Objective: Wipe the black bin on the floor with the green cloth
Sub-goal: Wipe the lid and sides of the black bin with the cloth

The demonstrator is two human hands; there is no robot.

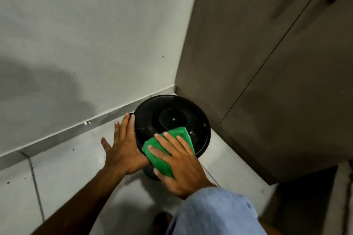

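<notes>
Under both hands, black bin (172,118) standing on the tiled floor (63,160) in the corner between the pale wall (86,34) and the brown cabinet (267,91). Left hand (124,147) flat and spread against the bin's left side, fingers released, gripping nothing. Right hand (179,164) pressed palm-down with fingers stretched over the green cloth (168,145), pinning it to the near rim, blue sleeve (214,213) just behind the wrist.

Grey tiled floor (63,166) — black bin (172,114) standing in the corner.
</notes>
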